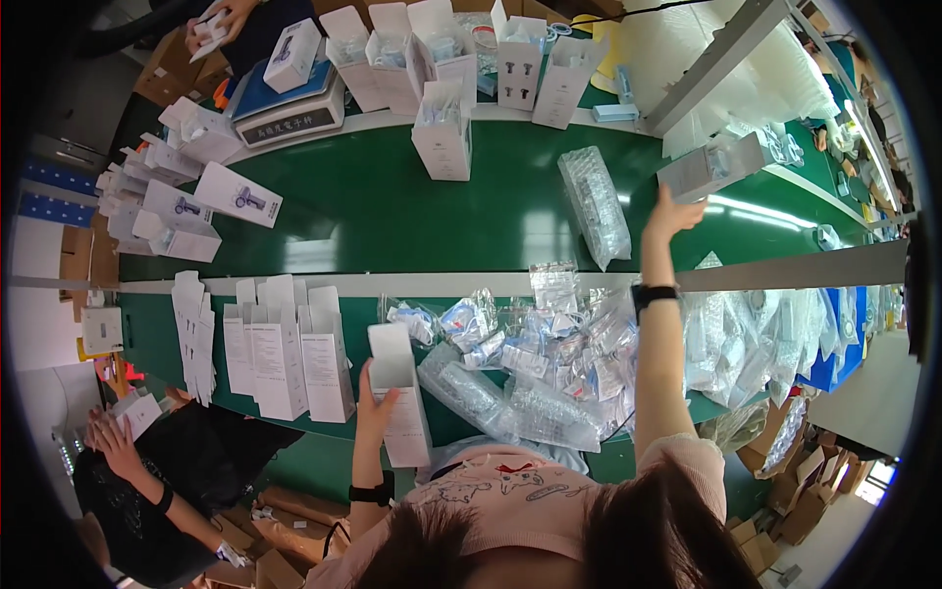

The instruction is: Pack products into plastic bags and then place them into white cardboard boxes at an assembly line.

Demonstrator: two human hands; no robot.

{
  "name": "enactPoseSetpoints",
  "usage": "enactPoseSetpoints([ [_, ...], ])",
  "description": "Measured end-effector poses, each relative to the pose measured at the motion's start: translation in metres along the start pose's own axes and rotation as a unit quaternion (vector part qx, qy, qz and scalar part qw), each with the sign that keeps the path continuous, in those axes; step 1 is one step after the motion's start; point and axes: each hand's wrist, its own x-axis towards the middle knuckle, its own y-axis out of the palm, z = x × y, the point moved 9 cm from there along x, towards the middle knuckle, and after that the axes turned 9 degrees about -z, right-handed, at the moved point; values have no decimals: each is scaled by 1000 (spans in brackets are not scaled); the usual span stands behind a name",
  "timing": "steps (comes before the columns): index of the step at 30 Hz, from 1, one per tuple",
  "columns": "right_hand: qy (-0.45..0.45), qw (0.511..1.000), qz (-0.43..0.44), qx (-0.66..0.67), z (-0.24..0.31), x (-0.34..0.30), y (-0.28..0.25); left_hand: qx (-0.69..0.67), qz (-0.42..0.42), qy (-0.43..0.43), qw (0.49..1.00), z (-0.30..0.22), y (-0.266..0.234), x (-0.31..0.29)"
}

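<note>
At the near edge of the bench, my left hand (374, 406) is wrapped round an upright white carton (404, 422) with its top flap raised. My right arm reaches far to the right, where my right hand (671, 218) grips the lower end of another white carton (702, 169). That one is tilted, with clear-wrapped contents showing at its open end. A bubble-wrapped packet (595, 206) lies on the green surface left of my right hand. Between my arms is a pile of small clear bags (569, 344), with bubble-wrapped packets (471, 393) in front of it.
Several white cartons (280, 358) stand left of my left hand. Filled open cartons (444, 133) line the far side beside a scale (289, 108). A metal post (795, 267) crosses at right, above clear bags (726, 334). Co-workers' hands (116, 444) show at left and far left.
</note>
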Motion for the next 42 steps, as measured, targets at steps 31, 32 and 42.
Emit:
enactPoseSetpoints([
  [31, -356, 676, 495, 413, 251, -296, -227, 15, -277, 386, 880, -81, 6, -30],
  [32, -355, 632, 537, 431, 243, -300, -223, -41, -282, 394, 874, -77, -3, -31],
  [42, -420, 666, 550, 278, 182, -370, -90, -9, -197, 372, 907, -47, -8, -18],
])
